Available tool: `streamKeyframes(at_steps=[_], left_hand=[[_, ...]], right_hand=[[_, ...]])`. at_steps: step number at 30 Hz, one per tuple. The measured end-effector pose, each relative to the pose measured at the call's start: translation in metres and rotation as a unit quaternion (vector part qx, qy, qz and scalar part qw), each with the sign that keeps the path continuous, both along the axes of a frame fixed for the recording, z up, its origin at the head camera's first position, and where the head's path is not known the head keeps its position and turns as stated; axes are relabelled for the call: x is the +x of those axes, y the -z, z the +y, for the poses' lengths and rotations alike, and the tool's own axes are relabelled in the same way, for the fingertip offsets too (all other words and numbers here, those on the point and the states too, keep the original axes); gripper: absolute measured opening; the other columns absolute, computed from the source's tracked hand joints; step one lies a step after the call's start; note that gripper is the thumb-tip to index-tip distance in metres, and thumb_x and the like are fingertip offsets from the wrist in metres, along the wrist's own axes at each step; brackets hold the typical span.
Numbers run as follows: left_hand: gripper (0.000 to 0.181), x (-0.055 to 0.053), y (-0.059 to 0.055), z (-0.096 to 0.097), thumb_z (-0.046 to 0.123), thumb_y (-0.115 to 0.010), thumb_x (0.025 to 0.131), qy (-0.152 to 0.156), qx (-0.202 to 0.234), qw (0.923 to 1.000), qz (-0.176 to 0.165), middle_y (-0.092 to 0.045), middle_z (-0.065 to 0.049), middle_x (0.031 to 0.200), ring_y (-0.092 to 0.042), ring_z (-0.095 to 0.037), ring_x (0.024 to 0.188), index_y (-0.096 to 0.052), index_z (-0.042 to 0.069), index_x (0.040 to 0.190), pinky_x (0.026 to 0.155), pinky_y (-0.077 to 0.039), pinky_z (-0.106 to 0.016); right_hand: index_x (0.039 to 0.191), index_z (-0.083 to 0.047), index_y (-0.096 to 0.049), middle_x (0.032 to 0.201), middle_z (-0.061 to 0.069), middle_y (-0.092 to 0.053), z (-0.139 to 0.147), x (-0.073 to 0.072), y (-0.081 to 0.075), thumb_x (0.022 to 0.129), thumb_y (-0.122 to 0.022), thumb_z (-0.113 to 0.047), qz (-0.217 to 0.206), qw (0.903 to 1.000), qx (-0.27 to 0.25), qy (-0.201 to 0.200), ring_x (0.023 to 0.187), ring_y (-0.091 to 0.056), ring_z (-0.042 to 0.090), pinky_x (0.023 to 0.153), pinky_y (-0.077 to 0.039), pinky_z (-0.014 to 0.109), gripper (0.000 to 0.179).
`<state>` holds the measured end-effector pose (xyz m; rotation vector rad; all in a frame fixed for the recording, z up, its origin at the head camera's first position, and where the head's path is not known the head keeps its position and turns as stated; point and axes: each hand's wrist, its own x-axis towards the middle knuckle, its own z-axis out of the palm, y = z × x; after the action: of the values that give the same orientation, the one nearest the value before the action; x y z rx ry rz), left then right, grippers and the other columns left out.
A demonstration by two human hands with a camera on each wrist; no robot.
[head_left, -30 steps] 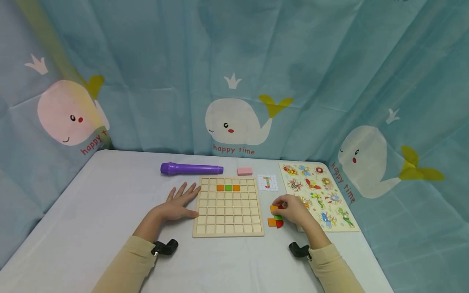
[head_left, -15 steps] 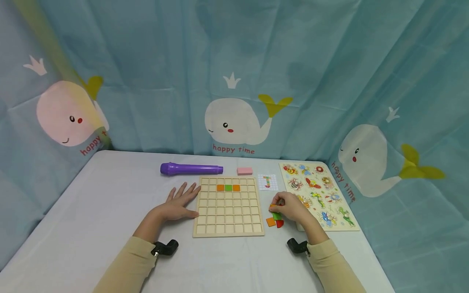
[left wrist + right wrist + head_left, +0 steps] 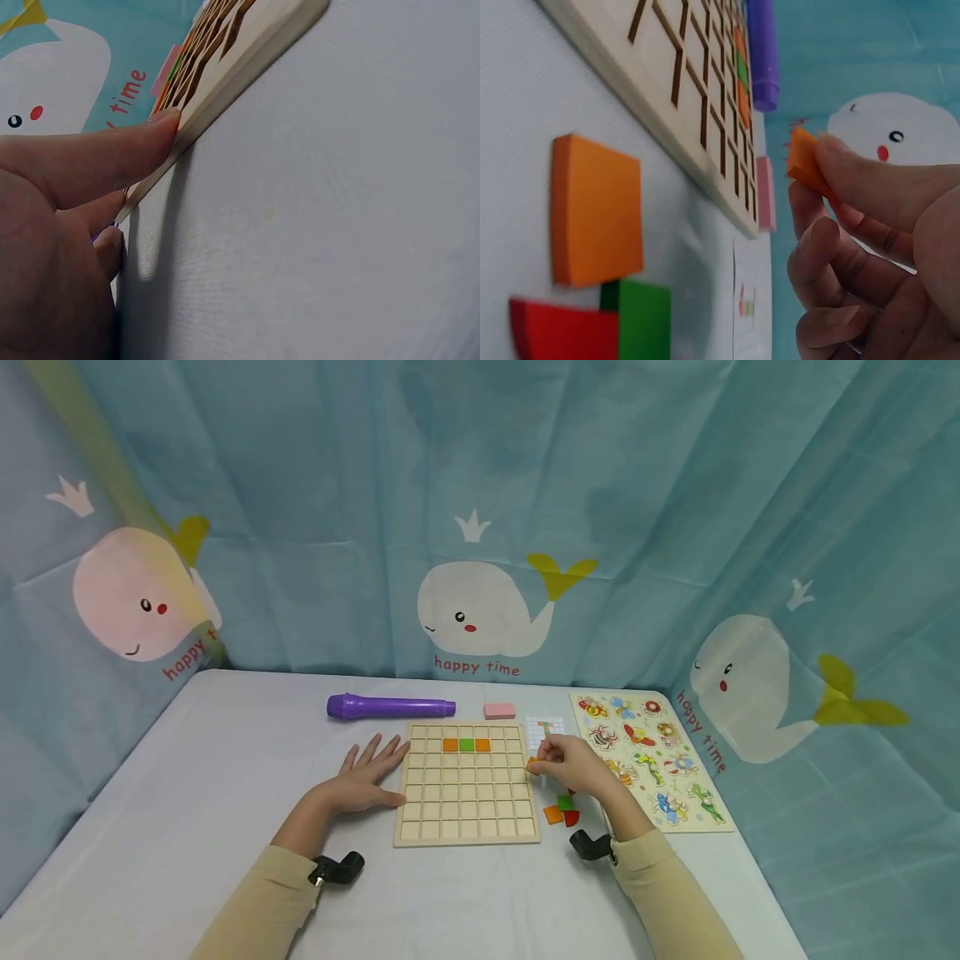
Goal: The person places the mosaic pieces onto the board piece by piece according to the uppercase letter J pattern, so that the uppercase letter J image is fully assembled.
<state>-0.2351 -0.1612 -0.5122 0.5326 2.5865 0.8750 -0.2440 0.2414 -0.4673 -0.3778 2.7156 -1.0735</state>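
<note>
A wooden grid board (image 3: 468,806) lies mid-table with an orange, a green and an orange tile (image 3: 482,745) side by side in its second row. My left hand (image 3: 358,785) rests flat beside it with fingers spread; in the left wrist view the thumb (image 3: 142,146) touches the board's edge. My right hand (image 3: 576,766) pinches an orange tile (image 3: 804,159) between thumb and fingers, at the board's right edge. Below that hand lie loose pieces: an orange square (image 3: 600,210), a green square (image 3: 645,319) and a red quarter-round (image 3: 566,330); another red bit is mostly hidden.
A purple microphone-shaped stick (image 3: 392,707) and a pink block (image 3: 499,711) lie behind the board. A small pattern card (image 3: 542,727) is partly covered by my right hand. At the right lies an insect puzzle board (image 3: 637,752). A whale-print curtain (image 3: 337,510) hangs behind the table.
My right hand has picked an orange tile from the loose pieces and moved it up and left to the board's right edge. The left hand stays in place.
</note>
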Motion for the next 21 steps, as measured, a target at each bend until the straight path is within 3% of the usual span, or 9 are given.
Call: streamKeyframes(at_steps=[4, 7, 21], left_hand=[[0.098, 0.002, -0.001, -0.001, 0.043, -0.072, 0.088, 0.002, 0.002, 1.0, -0.001, -0.002, -0.012, 0.171, 0.015, -0.041, 0.155, -0.016, 0.017, 0.163, 0.119, 0.021, -0.061], [0.098, 0.002, -0.001, -0.002, 0.043, -0.072, 0.088, 0.003, -0.004, 1.0, -0.001, -0.002, -0.012, 0.171, 0.016, -0.04, 0.155, -0.015, 0.017, 0.163, 0.119, 0.021, -0.06], [0.096, 0.0, 0.004, -0.002, 0.043, -0.071, 0.089, 0.004, -0.006, 1.0, 0.006, -0.002, -0.01, 0.171, 0.015, -0.04, 0.155, -0.015, 0.018, 0.163, 0.119, 0.02, -0.06]], right_hand=[[0.093, -0.017, -0.068, 0.084, 0.001, -0.068, -0.013, -0.008, -0.003, 0.095, -0.072, -0.028, 0.023, 0.9997, 0.002, -0.01, 0.075, -0.059, 0.015, 0.067, -0.052, 0.029, 0.012], [0.095, -0.017, -0.07, 0.088, 0.006, -0.071, -0.023, -0.013, -0.006, 0.096, -0.071, -0.026, 0.027, 0.9994, -0.008, -0.02, 0.077, -0.062, 0.015, 0.071, -0.054, 0.031, 0.009], [0.094, -0.015, -0.072, 0.086, 0.001, -0.069, -0.055, -0.032, -0.011, 0.096, -0.071, -0.022, 0.036, 0.9975, -0.04, -0.046, 0.073, -0.059, 0.016, 0.066, -0.051, 0.03, 0.008]])
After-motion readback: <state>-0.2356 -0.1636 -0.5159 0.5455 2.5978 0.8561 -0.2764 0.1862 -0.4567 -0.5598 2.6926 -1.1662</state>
